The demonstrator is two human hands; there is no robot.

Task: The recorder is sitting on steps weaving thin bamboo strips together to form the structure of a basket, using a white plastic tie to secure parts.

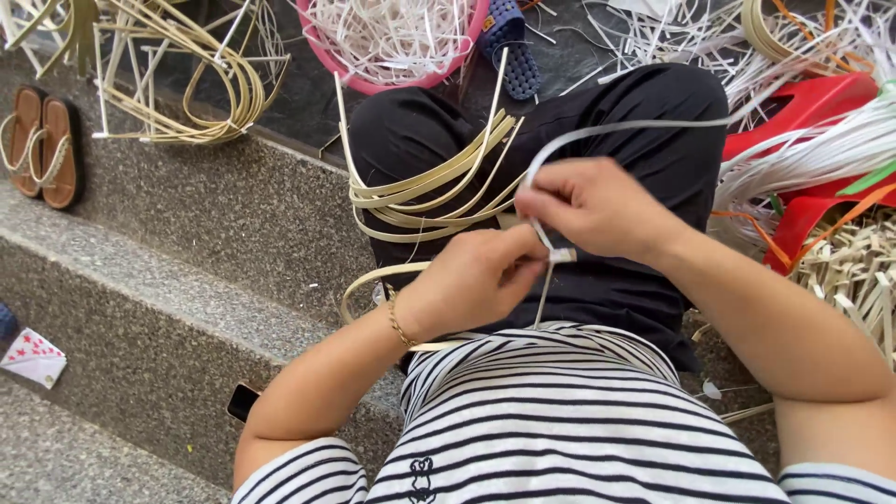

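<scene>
Both of my hands meet over my lap. My left hand (471, 280), with a gold bracelet on the wrist, pinches the end of a white flat strip (616, 128) near a small white piece. My right hand (593, 207) grips the same strip just above, where it curves up and runs off to the right. A bundle of pale yellow cane strips (425, 187) lies looped across my black trousers, just left of my hands.
A pink basin (392, 47) holds white strip scraps ahead. A red plastic stool (807, 112) and heaps of strips lie at right. Looped cane (201, 84) and brown sandals (42, 145) rest on the stone steps at left. A phone (243, 401) lies by my left elbow.
</scene>
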